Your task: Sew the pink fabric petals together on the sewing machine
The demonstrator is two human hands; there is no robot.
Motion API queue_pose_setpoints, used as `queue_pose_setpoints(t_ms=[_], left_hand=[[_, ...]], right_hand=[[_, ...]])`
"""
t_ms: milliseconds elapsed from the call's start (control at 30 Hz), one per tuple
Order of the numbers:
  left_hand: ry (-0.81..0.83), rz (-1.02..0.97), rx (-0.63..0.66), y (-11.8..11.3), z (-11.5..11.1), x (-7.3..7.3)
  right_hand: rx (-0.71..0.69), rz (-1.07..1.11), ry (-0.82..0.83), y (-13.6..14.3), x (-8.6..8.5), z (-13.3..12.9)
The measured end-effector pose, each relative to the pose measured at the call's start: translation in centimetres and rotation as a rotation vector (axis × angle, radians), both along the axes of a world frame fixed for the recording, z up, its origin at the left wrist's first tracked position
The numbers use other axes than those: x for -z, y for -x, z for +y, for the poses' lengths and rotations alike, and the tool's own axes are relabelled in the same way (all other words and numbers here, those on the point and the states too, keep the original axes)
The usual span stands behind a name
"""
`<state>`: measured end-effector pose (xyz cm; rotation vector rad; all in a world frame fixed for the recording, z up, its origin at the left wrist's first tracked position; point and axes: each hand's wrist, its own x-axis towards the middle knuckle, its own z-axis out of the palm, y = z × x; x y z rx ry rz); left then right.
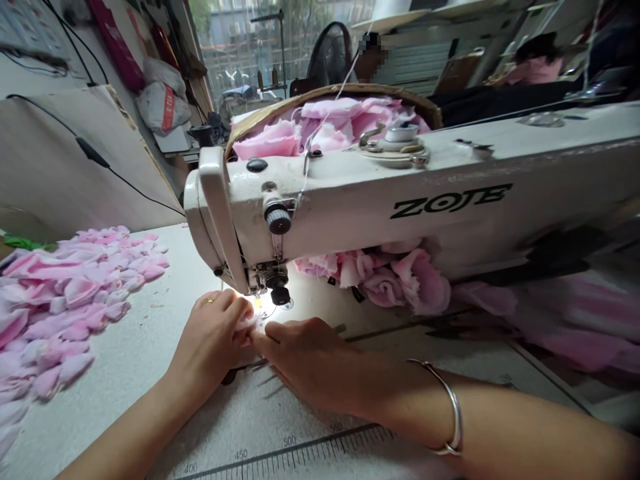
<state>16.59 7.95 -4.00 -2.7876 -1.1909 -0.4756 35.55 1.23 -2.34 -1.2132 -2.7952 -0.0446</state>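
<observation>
Both hands meet in front of the lit needle area of a white sewing machine [340,207]. My left hand [213,333] is closed on a small piece of pink fabric [246,325], its fingers curled beside the presser foot. From the right, my right hand [305,350] pinches the near edge of the same piece, thumb and index finger together. Most of the fabric is hidden by the fingers. Whether the needle is in the cloth I cannot tell. A white thread [306,167] runs down the machine head to the tension dial [278,219].
Many small pink fabric pieces [65,287] are heaped on the table's left. More pink pieces [390,280] lie under the machine arm, and a large basket [235,137] of them stands behind. A measuring scale [290,457] marks the front edge. People [537,67] sit farther back.
</observation>
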Motion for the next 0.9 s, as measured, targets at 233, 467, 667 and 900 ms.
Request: queue_pose_setpoints(t_ms=[233,467,667,900], left_hand=[[-0.009,0.033,0.151,0.4,-1.1,-0.9],[-0.034,0.061,0.228,1.1,-1.4,-1.0],[-0.022,0.030,0.254,1.0,-1.7,-1.2],[0.053,0.005,0.199,0.4,-2.0,-0.8]], right_hand=[[-0.062,-0.102,-0.128,0.3,-0.7,-0.8],[-0.046,-0.076,-0.131,0.3,0.6,-0.7],[-0.051,-0.040,-0.216,0.1,0.4,-0.8],[-0.032,-0.104,-0.270,-0.5,0.9,-1.4]])
